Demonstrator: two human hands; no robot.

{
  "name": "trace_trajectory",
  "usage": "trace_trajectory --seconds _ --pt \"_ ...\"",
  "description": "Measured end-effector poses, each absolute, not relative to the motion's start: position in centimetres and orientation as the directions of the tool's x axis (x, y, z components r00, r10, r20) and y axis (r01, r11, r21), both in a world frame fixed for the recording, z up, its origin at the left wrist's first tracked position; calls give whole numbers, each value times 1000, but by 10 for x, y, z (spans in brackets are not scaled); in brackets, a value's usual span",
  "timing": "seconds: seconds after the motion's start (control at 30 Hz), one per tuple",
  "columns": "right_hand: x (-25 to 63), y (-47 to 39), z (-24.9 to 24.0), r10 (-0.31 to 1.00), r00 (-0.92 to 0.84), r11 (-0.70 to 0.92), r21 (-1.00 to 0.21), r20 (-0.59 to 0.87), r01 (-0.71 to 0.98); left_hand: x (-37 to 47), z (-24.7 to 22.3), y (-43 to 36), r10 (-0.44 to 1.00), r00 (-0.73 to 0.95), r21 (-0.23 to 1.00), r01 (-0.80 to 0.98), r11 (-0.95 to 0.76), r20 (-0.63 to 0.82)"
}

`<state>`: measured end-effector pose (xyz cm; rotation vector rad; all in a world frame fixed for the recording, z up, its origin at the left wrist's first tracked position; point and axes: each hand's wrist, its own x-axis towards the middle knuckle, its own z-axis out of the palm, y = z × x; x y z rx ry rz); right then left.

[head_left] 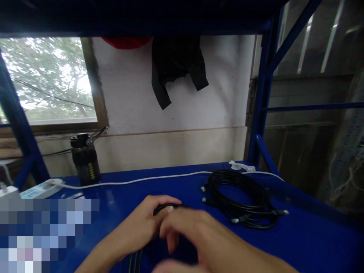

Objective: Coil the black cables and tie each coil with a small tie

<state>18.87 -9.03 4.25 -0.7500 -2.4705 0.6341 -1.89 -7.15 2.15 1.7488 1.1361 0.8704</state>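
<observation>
My left hand [142, 223] is closed around a bundle of looped black cable [166, 206]; several strands run down below the wrist towards the near edge of view. Over it and slightly to the right is my right hand [190, 227], its fingers bent downward and its thumb apart, with nothing visible between them. The fingers of the right hand come close to the left thumb; whether they touch the cable is hidden. To the right, on the blue tabletop [159, 189], lies a separate coil of black cable [241, 206] with several light-tipped connectors sticking out.
A dark bottle [84, 163] stands at the back left beside a white power strip [42, 188]. Along the back runs a white cord [148, 179]. Crumpled clear plastic [241, 166] lies behind the coil. Blue frame posts [260, 94] rise on both sides; a black garment [179, 60] hangs above.
</observation>
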Motion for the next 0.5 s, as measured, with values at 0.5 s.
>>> trace_trajectory --seconds 0.5 --pt "176 35 25 694 -708 499 -797 133 339 -13 14 -7 934 288 914 281 -293 211"
